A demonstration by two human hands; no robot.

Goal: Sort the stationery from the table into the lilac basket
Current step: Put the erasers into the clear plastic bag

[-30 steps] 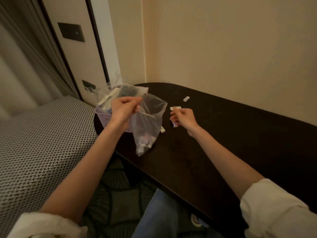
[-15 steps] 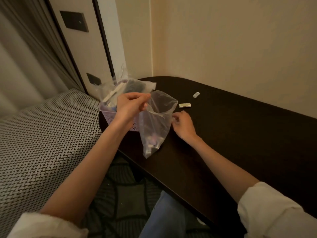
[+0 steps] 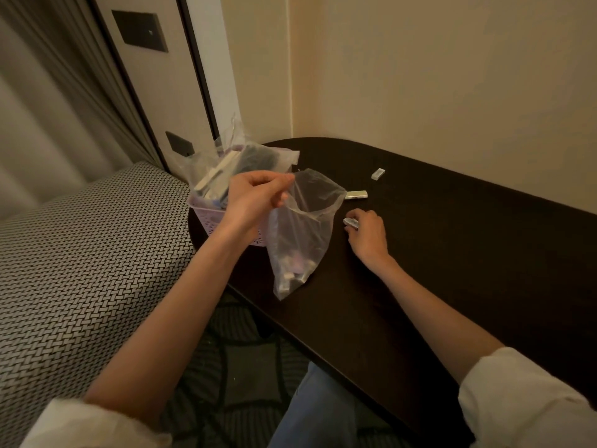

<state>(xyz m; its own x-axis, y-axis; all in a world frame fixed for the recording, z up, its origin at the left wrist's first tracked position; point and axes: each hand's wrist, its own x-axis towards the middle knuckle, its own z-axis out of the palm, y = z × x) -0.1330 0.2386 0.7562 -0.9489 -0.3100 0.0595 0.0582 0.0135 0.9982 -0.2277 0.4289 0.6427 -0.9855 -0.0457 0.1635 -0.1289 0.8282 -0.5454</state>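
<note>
My left hand pinches the rim of a clear plastic bag and holds it open above the table's near edge; several small items lie in its bottom. Behind that hand stands the lilac basket, stuffed with bagged stationery. To the right of the bag, my right hand rests on the dark table with its fingers closed on a small white eraser. Two more white erasers lie further back: one just past the bag, another nearer the wall.
The table curves round at its left end, where the basket sits near the edge. A woven-pattern bed surface lies to the left. The wall runs close behind the table. My knees are below the table's front edge.
My right hand went to the bag's mouth, then moved back onto the table and closed on a small eraser. The view shifted; my left hand still holds the bag open.
</note>
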